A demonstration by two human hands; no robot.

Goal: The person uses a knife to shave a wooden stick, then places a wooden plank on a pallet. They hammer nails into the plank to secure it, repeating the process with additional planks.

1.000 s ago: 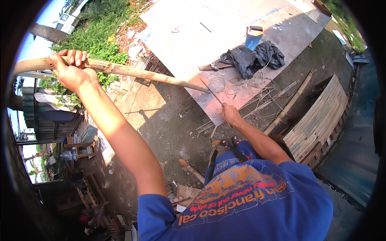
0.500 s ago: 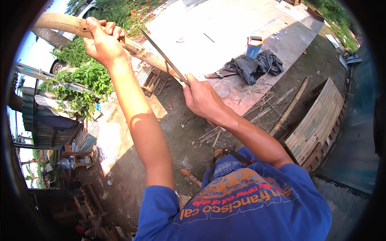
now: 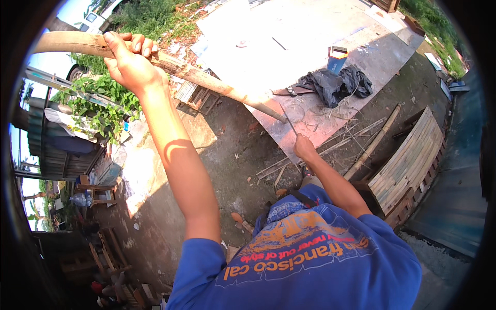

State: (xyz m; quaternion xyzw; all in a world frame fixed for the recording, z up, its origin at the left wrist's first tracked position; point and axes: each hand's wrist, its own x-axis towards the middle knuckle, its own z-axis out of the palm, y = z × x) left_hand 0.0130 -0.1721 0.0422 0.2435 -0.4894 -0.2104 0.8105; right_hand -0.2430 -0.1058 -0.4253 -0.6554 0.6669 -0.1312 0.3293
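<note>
Evidently the left hand (image 3: pixel 135 67) wraps its fingers round a long pole (image 3: pixel 214 85), cut off beyond them; the right hand (image 3: pixel 305 147) clenches a thin blade (image 3: pixel 292 127), its lower end hidden inside folded fingers.

The left arm (image 3: pixel 188 175) stretches nearly straight from the lower middle of the frame to its upper left, where the left hand (image 3: pixel 133 68) is clenched, thumb (image 3: pixel 115 43) left of the curled fingers (image 3: pixel 138 44). The right arm (image 3: pixel 338 187) slants up and leftward to just right of centre, ending in the right hand (image 3: pixel 305 148), closed tight
</note>
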